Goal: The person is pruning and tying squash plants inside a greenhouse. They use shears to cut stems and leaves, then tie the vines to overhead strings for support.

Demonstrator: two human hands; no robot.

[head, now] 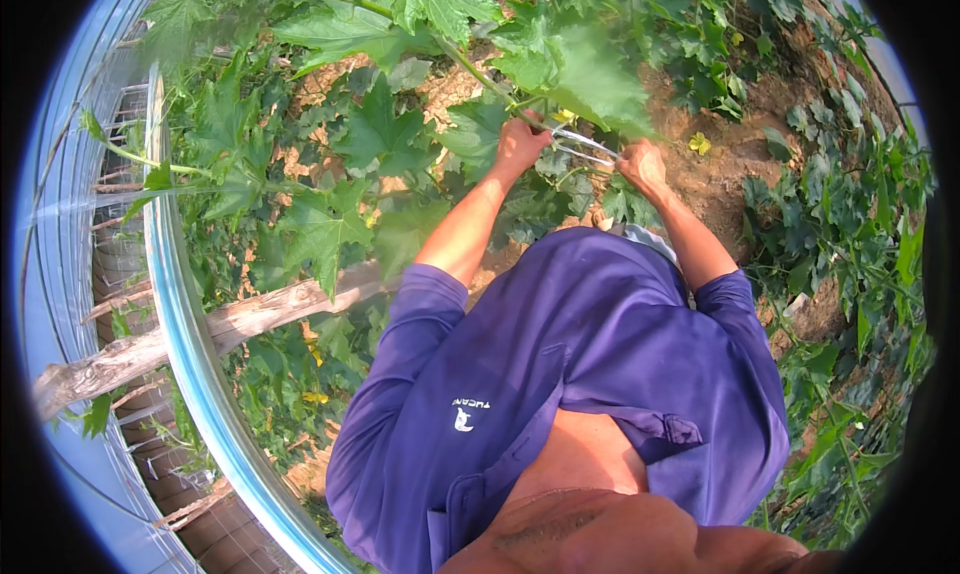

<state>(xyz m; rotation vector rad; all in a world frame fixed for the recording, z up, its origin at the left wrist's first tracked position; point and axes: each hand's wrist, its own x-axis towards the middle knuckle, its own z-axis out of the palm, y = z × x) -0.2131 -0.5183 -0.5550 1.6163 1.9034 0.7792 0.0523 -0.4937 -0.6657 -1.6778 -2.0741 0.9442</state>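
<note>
My left hand (521,145) pinches a green vine stem (472,67) together with one end of a white plastic strip (589,140). To its right, my right hand (643,167) is shut on the strip's other part, and two lengths of it span the gap between the hands. The stem slants up and to the left, bearing broad lobed leaves (442,7). A large blurred leaf (585,71) hangs over the strip. Close to my left fingers is a small yellow flower (564,116), partly covered.
At left a rough wooden pole (277,315) crosses behind a curved blue-and-white pipe (176,296). Clear film (60,214) stretches beyond it. Leafy vines (847,259) cover the right side over brown soil (720,184). Another yellow flower (699,144) lies right of my right hand.
</note>
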